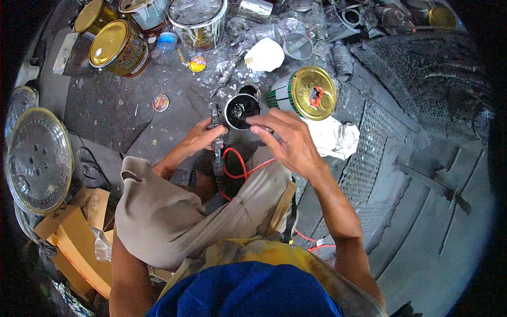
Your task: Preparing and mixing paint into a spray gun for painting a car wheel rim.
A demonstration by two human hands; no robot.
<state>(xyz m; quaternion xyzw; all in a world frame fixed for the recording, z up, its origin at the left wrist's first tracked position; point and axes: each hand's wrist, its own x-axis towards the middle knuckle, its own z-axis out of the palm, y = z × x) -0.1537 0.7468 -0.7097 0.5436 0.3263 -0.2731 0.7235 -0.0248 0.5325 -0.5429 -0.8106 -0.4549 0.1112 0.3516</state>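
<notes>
My left hand (pixel 203 136) is closed around a paint-stained metal spray gun (pixel 216 142), held upright between my knees. A red hose (pixel 245 171) loops beside it. Just right of the gun is a round cup (pixel 228 112) with a pale rim and dark, wet-looking paint inside. My right hand (pixel 288 140) is at the cup's right edge, its thumb and fingers pinched on a small dark thing (pixel 268 129). Its far end is too blurred to name. Close to that hand, a gold-topped can (pixel 311 98) with a torn opening stands over white crumpled paper (pixel 332 138).
Paint tins (pixel 113 45) and a dripped white bucket (pixel 198 26) stand at the far left. Clear plastic cups (pixel 297 46) and a white piece (pixel 265 55) lie farther off. A wire-guarded fan (pixel 39 158) and a cardboard box (pixel 79 248) are left, metal mesh (pixel 364 153) right.
</notes>
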